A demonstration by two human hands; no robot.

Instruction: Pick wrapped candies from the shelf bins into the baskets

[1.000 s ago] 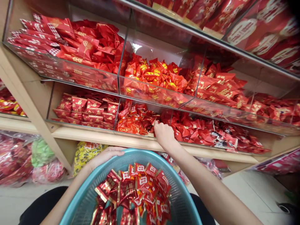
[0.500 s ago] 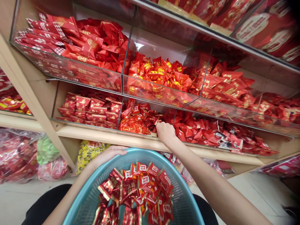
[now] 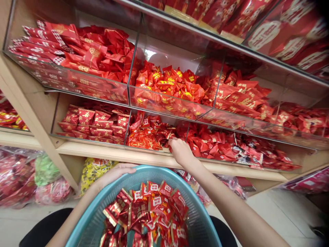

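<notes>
My left hand [image 3: 116, 173] grips the far rim of a teal mesh basket [image 3: 200, 219] held low in front of me. A heap of red and gold wrapped candies [image 3: 151, 212] lies inside it. My right hand [image 3: 180, 151] reaches over the glass front of the lower shelf's middle bin [image 3: 151, 132], fingers curled among the red candy packets there. Whether it has hold of a packet is hidden by the fingers and the pile.
Glass-fronted bins of red wrapped sweets fill two wooden shelves [image 3: 144, 157]; a third row [image 3: 282, 31] sits above. Plastic bags of yellow [image 3: 96, 168], green [image 3: 46, 169] and red candy lie on the floor under the shelf.
My right hand stays at the middle bin, shifting slightly among the packets. The view swayed a little. The left hand has kept its hold on the basket.
</notes>
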